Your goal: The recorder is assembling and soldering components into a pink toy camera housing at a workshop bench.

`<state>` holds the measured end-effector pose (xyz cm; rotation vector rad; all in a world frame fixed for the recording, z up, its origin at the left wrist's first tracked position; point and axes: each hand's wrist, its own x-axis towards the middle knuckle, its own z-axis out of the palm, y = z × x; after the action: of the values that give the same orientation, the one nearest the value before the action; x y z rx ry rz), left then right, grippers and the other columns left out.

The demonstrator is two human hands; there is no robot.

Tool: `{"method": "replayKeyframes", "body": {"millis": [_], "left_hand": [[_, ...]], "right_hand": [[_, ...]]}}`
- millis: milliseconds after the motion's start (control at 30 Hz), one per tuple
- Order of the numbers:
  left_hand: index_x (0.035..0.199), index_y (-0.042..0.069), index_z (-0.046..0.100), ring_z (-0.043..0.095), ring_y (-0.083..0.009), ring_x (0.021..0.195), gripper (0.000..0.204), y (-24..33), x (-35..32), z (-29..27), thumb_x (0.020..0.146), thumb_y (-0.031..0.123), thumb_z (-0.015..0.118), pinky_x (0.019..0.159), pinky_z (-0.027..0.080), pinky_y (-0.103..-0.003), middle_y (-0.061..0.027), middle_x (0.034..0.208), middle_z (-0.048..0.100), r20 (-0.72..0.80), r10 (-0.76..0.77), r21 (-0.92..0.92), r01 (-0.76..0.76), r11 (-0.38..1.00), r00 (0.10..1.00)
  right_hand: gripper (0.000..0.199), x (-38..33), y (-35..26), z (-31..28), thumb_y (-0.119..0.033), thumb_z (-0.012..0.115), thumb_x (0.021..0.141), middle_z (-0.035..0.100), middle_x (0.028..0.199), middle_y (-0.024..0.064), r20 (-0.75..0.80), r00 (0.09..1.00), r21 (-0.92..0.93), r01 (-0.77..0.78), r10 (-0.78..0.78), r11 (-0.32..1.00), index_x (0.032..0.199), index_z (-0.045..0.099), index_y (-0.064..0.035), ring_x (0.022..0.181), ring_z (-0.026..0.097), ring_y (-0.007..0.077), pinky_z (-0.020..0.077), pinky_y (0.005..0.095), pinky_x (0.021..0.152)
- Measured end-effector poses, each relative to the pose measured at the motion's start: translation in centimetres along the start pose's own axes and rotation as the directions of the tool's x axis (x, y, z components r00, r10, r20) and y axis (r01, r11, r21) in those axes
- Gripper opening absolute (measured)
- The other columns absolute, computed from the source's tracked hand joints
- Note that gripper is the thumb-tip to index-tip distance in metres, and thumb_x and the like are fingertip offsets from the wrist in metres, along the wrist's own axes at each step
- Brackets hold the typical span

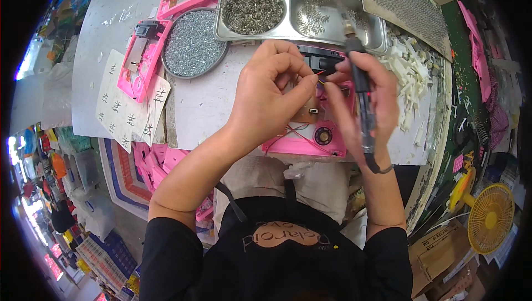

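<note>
Centrally, the left hand (265,97) curls nearly closed, its fingertips pinching a thin red wire (320,73). Beside it the right hand (363,99) wraps shut around a black soldering iron (359,79), tip pointing up-frame. Both hands hide most of the pink plastic casing (310,140) beneath them; the solder joint itself cannot be made out. Above sit a round dish of screws (193,43) and a compartmented metal tray (299,7).

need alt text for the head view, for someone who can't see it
Seen from above, a person's left hand pinches thin wires over a pink plastic casing while the right hand holds a black soldering iron. Beyond sit a round dish of screws and a metal compartment tray of small parts.
</note>
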<state>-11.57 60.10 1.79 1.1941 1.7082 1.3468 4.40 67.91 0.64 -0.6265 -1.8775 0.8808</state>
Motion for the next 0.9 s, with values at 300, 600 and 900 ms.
{"method": "replayKeyframes", "body": {"millis": [300, 600, 900], "left_hand": [[0.084, -0.001, 0.068, 0.059, -0.0228, 0.082, 0.011, -1.4, 0.4, 1.1, 0.079, 0.004, 0.076, 0.07, 0.05, -0.033, -0.0105, 0.097, 0.057, -0.04, 0.285, 0.3, -0.261, 0.918, 0.958], [0.082, -0.002, 0.066, 0.059, -0.022, 0.079, 0.01, -1.6, 0.5, 1.1, 0.077, 0.002, 0.074, 0.068, 0.049, -0.032, -0.0104, 0.096, 0.056, -0.05, 0.31, 0.322, -0.279, 0.905, 0.949], [0.082, -0.002, 0.066, 0.06, -0.024, 0.082, 0.011, -1.5, 0.4, 1.2, 0.077, 0.002, 0.074, 0.071, 0.051, -0.033, -0.0118, 0.097, 0.057, -0.068, 0.291, 0.32, -0.255, 0.912, 0.954]], "right_hand": [[0.037, -1.7, -0.9, -7.1, 0.002, 0.079, 0.08, 0.064, 0.085, 0.0106, 0.106, 0.994, -0.004, 0.008, -0.008, 1.0, 0.112, 0.062, 0.0008, 0.071, 0.059, 0.019, 0.0463, 0.0299, 0.064], [0.032, -1.2, -0.4, -6.7, -0.001, 0.08, 0.075, 0.058, 0.07, 0.0068, 0.294, 0.926, -0.039, 0.259, -0.236, 0.965, 0.101, 0.063, -0.0022, 0.052, 0.049, 0.0209, 0.0383, 0.0325, 0.052], [0.032, -0.9, -0.4, -6.3, 0.0, 0.08, 0.074, 0.059, 0.066, 0.0061, 0.298, 0.921, -0.066, 0.283, -0.252, 0.957, 0.101, 0.063, -0.003, 0.052, 0.049, 0.021, 0.0386, 0.0323, 0.052]]}}
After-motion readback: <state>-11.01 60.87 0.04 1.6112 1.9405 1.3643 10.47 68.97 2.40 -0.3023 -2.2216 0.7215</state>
